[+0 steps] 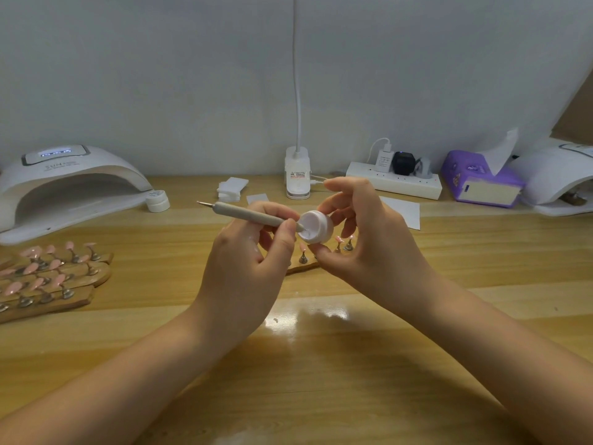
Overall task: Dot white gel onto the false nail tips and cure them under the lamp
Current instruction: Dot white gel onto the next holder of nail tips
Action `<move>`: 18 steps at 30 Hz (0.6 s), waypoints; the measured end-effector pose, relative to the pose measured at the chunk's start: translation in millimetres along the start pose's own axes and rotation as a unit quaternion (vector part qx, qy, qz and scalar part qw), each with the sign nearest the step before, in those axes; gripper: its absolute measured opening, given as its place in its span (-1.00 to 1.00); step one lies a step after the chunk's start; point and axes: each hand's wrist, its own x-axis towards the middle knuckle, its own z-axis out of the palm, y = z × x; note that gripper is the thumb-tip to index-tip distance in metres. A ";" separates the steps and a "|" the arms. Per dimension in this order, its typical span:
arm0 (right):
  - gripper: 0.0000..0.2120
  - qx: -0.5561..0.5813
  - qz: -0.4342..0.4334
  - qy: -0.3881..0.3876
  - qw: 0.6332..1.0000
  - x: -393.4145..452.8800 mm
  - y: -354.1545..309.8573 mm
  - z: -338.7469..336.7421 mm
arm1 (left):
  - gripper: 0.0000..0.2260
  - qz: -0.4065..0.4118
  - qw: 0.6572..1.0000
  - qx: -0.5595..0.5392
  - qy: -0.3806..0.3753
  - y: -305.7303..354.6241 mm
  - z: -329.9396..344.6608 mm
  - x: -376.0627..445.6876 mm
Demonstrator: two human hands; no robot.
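Observation:
My left hand [247,261] pinches a grey dotting pen [247,215], its tip dipped into a small white gel pot [317,227]. My right hand [369,239] holds that pot tilted toward the pen, above the table. Behind and below my hands lies a wooden strip [301,267] with pink false nail tips [338,240] on metal stands, mostly hidden. Several more wooden strips of pink nail tips [48,277] lie at the left. A white curing lamp [70,184] stands at the back left, its display lit.
Two white jar lids [158,200] sit by the lamp. White pads [232,187], a desk-lamp clip base [297,176], a power strip [394,179], a purple tissue pack [481,181], a paper sheet [404,211] and a second white lamp [558,178] line the back.

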 end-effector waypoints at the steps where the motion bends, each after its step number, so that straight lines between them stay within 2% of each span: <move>1: -0.30 0.000 0.001 -0.001 1.000 0.0 -0.1 0.0 | -0.93 -0.001 1.000 -0.003 0.003 0.5 0.0 0.0; 4: -0.31 0.010 0.004 -0.003 1.000 0.1 -0.1 -0.4 | -0.93 -0.015 0.999 -0.044 0.018 2.0 -0.4 1.0; 11: -0.33 0.050 0.023 -0.002 0.998 -0.3 -2.3 -3.0 | -0.89 -0.120 0.975 -0.174 0.063 -1.8 -3.3 7.8; 18: -0.32 0.064 0.039 0.002 0.997 1.5 -6.3 -4.7 | -0.83 -0.218 0.950 -0.211 0.075 -8.0 -2.2 9.7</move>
